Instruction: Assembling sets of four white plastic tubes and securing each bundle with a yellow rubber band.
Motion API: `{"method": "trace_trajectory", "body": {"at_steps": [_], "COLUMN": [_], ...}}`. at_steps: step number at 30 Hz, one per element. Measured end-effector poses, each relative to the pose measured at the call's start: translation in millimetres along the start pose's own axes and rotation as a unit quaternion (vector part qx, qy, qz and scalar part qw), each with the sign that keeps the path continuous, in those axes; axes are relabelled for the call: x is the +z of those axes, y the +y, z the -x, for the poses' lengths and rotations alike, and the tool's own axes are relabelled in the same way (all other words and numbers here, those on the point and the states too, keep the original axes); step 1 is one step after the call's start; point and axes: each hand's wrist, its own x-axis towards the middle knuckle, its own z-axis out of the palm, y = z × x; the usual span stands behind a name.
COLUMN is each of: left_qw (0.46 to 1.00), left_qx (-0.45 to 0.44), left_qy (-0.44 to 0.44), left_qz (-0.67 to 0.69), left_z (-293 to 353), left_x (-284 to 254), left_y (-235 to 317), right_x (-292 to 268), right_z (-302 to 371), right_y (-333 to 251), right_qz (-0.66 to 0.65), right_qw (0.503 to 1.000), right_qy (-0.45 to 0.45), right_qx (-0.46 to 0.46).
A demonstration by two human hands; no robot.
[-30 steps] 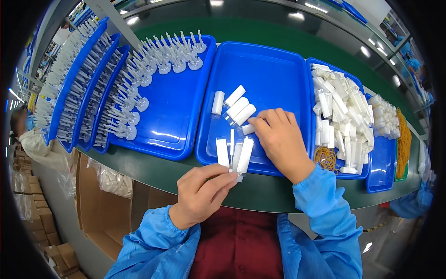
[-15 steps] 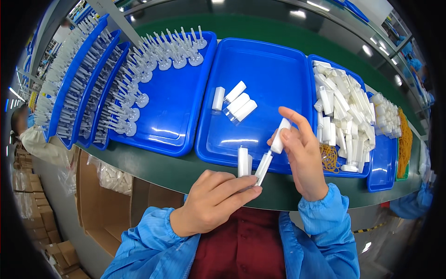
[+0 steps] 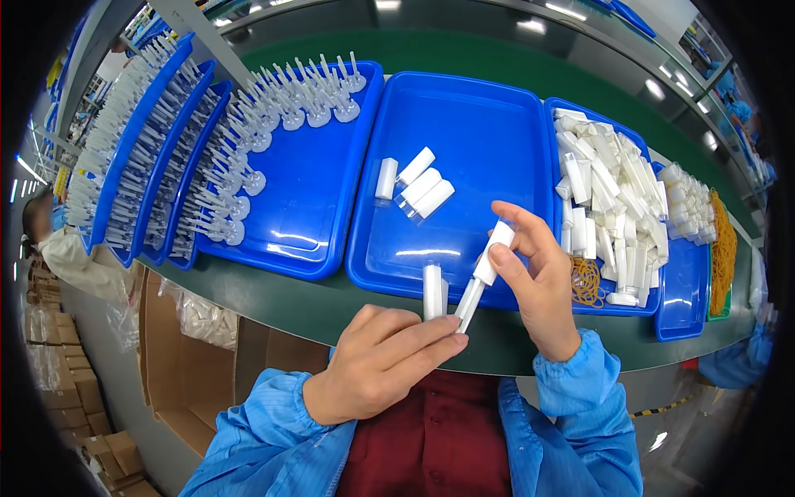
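My left hand (image 3: 373,358) is closed on the lower end of a slim, whitish stick-like piece (image 3: 470,300). Between the thumb and fingers of my right hand (image 3: 537,286) is a white rectangular sleeve (image 3: 494,253), whose lower end fits over the upper end of that slim piece. Just beyond my left fingers, another white block (image 3: 433,290) stands upright with a second one partly behind it; their lower ends are hidden, so I cannot tell whether they are held. Several white blocks with clear ends (image 3: 424,187) lie in the middle blue tray (image 3: 464,108).
At left, a blue tray (image 3: 302,190) carries upright clear stems on round bases (image 3: 291,112); more loaded trays (image 3: 141,149) lean beside it. White blocks (image 3: 613,182) fill the right tray, alongside rubber bands (image 3: 588,282). An open carton (image 3: 186,364) stands below the table's left edge.
My right hand has brought the sleeve down and slightly left, sliding it further over the top of the slim piece. My left hand has stayed nearly still.
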Motion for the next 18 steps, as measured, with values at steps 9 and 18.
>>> {"method": "trace_trajectory", "body": {"at_steps": [9,18], "left_qw": [0.995,0.707], "left_qx": [0.002,-0.378], "left_qy": [0.100,0.023], "left_qz": [0.018,0.598], "left_z": [11.0,-5.1], "left_x": [14.8,13.4], "left_y": [-16.6,-1.1], "right_x": [17.9,14.5], "right_z": [28.2,24.3], "right_y": [-0.4,-3.6], "right_qz": [0.112,0.106], "right_qw": [0.986,0.960], "right_qy": [-0.060,-0.092], "right_qx": [-0.109,-0.244]}}
